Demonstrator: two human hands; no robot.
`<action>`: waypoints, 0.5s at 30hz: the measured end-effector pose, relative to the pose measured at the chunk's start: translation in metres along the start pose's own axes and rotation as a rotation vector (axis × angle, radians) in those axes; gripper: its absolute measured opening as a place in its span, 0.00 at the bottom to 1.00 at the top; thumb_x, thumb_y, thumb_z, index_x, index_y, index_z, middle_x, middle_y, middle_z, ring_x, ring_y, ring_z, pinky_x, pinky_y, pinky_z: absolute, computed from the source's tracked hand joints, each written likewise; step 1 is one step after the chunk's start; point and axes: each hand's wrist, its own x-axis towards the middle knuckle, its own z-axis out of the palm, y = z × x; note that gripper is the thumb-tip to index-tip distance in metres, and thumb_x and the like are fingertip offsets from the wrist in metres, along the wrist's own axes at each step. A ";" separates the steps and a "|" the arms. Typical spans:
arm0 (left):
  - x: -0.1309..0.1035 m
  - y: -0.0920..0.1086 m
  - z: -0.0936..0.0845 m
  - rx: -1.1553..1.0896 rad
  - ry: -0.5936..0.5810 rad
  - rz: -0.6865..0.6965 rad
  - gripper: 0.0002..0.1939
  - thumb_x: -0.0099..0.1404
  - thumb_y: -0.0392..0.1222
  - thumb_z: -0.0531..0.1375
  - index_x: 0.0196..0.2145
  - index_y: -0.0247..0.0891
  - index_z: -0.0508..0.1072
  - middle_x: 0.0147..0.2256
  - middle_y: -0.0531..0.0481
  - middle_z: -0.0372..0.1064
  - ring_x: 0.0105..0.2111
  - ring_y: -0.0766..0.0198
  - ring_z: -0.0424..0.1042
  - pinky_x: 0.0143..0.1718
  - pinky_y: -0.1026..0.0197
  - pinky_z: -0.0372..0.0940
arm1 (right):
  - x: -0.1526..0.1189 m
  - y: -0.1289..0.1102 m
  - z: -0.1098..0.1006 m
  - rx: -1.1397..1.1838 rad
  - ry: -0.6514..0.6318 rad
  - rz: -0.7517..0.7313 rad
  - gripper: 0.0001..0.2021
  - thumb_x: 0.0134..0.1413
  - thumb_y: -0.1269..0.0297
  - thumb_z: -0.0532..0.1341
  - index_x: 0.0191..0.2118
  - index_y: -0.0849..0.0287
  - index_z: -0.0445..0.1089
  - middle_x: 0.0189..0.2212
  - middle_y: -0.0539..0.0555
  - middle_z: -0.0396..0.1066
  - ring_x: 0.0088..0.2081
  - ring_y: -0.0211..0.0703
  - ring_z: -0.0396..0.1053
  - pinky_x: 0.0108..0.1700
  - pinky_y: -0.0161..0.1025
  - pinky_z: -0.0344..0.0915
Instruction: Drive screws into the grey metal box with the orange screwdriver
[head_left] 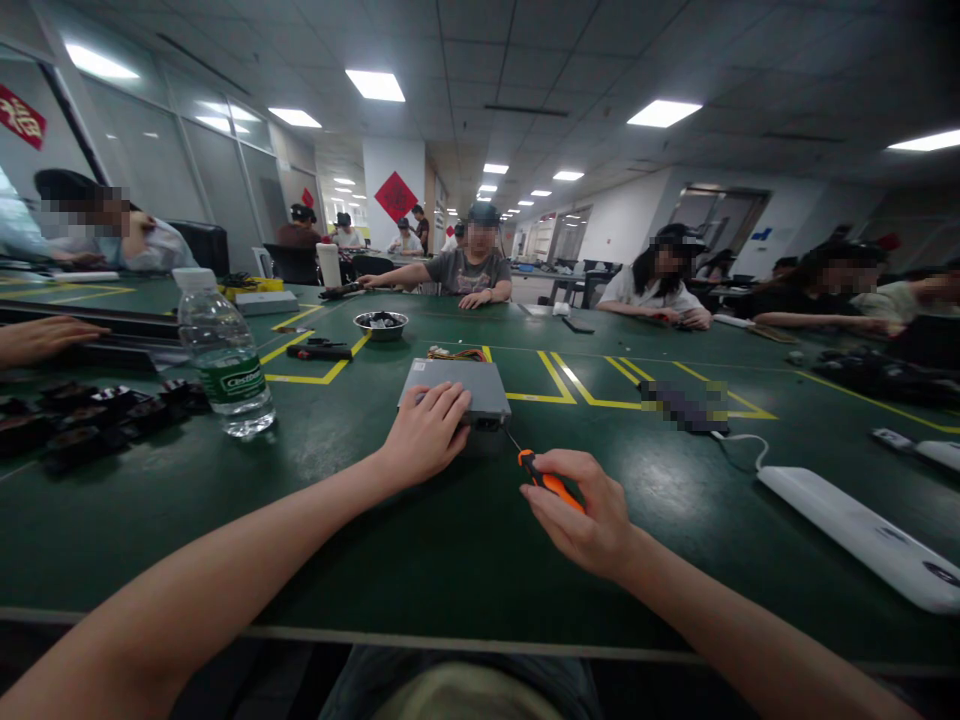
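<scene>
A grey metal box (486,388) with a socket on its near side lies on the green table (450,540), and coloured wires (459,353) come out behind it. My left hand (427,432) rests on the top and near left edge of the box, holding it with the fingers laid over it. In my right hand (581,505) is a screwdriver (555,488) with an orange and black handle. Its thin shaft points up and left to the box's near right corner; whether the tip touches a screw cannot be made out.
A water bottle (229,360) stands left, beside black parts (97,415). Behind the box are a metal bowl (381,325) and a black tool (320,350). A white power bank-like device (855,530) lies right. Another person's hand (49,338) is at far left; several people sit around.
</scene>
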 end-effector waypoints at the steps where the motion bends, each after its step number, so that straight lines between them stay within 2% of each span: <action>1: 0.000 0.000 0.000 -0.002 0.003 0.000 0.21 0.65 0.43 0.50 0.53 0.35 0.62 0.54 0.39 0.61 0.54 0.50 0.60 0.51 0.47 0.54 | -0.001 0.000 0.000 0.007 -0.006 0.003 0.12 0.49 0.77 0.59 0.40 0.56 0.64 0.40 0.57 0.63 0.41 0.41 0.66 0.37 0.37 0.71; 5: 0.000 0.000 0.000 -0.008 0.009 0.001 0.21 0.64 0.43 0.51 0.53 0.35 0.62 0.54 0.39 0.61 0.53 0.50 0.61 0.51 0.47 0.54 | -0.006 0.000 0.003 0.086 0.023 0.071 0.14 0.49 0.79 0.57 0.42 0.59 0.62 0.44 0.60 0.63 0.45 0.44 0.67 0.40 0.39 0.72; 8: 0.000 -0.001 0.001 -0.004 0.006 -0.003 0.21 0.64 0.43 0.51 0.54 0.35 0.62 0.54 0.39 0.61 0.54 0.50 0.60 0.51 0.47 0.53 | -0.007 0.002 0.005 0.104 0.030 0.106 0.15 0.48 0.78 0.57 0.42 0.58 0.62 0.44 0.59 0.63 0.46 0.44 0.66 0.42 0.42 0.72; 15: 0.000 0.000 0.001 0.009 -0.003 0.004 0.21 0.65 0.43 0.50 0.54 0.34 0.61 0.54 0.39 0.61 0.54 0.51 0.60 0.51 0.47 0.53 | -0.006 0.002 0.004 0.047 -0.025 0.023 0.13 0.50 0.79 0.57 0.42 0.59 0.63 0.43 0.59 0.63 0.44 0.41 0.67 0.39 0.36 0.72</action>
